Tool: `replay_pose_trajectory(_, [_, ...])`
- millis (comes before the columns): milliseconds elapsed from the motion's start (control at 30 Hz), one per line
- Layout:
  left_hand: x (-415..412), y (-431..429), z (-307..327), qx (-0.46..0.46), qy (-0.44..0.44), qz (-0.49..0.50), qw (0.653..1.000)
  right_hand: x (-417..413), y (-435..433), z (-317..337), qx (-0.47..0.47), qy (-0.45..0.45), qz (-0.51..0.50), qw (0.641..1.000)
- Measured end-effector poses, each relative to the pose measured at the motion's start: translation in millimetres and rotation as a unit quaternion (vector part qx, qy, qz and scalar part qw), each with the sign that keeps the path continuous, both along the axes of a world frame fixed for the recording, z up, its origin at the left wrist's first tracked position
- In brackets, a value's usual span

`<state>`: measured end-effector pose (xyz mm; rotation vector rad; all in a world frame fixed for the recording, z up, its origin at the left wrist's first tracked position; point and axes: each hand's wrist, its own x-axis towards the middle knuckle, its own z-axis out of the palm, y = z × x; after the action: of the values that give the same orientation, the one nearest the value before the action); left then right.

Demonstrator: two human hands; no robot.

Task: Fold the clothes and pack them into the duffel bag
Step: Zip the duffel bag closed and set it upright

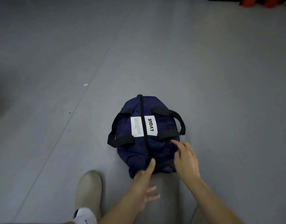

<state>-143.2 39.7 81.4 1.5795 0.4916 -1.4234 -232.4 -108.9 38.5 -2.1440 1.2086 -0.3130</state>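
A navy duffel bag (139, 147) lies on the grey floor with its black zip running down the middle and closed along the visible length. It has two black handles and a white LVQUE label. No clothes are in sight. My left hand (142, 183) is at the bag's near end, thumb pressed against the end of the zip, fingers spread loosely below. My right hand (185, 160) rests on the bag's near right side, with its index finger stretched out and touching the fabric just below the right handle.
My foot in a beige shoe (89, 191) and white sock stands at the lower left, close to the bag. Red objects (255, 2) sit at the far right. A small white scrap (86, 84) lies on the floor.
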Motion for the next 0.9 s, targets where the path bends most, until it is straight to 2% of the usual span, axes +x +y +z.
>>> replay_pose_trajectory(100, [6,-21,-1,0.006,-0.008,0.049,0.999,-9,-1,-10,0.068,0.107,0.069,0.99])
replay_pose_trajectory(200, [18,-31,-13,0.015,-0.05,0.066,0.996,-13,7,-14,0.044,0.146,0.121,0.981])
replay_pose_trajectory(267, [31,-37,-19,0.009,-0.078,0.066,0.995,-9,14,-13,-0.006,0.147,0.132,0.98])
replay_pose_trajectory(367, [55,-43,-20,-0.01,-0.1,0.066,0.993,3,32,-7,-0.026,0.139,0.142,0.98])
replay_pose_trajectory(567, [121,-34,-18,-0.048,-0.212,-0.026,0.976,50,77,0,0.069,0.073,0.141,0.985])
replay_pose_trajectory(700, [162,-26,-13,-0.116,-0.277,-0.07,0.951,86,110,-9,0.143,0.033,0.192,0.97])
replay_pose_trajectory(800, [167,-12,-15,-0.125,-0.375,-0.102,0.913,95,113,-17,0.162,0.041,0.205,0.964])
replay_pose_trajectory(900, [149,19,-24,-0.061,-0.526,-0.189,0.827,90,103,-20,0.177,0.032,0.138,0.974])
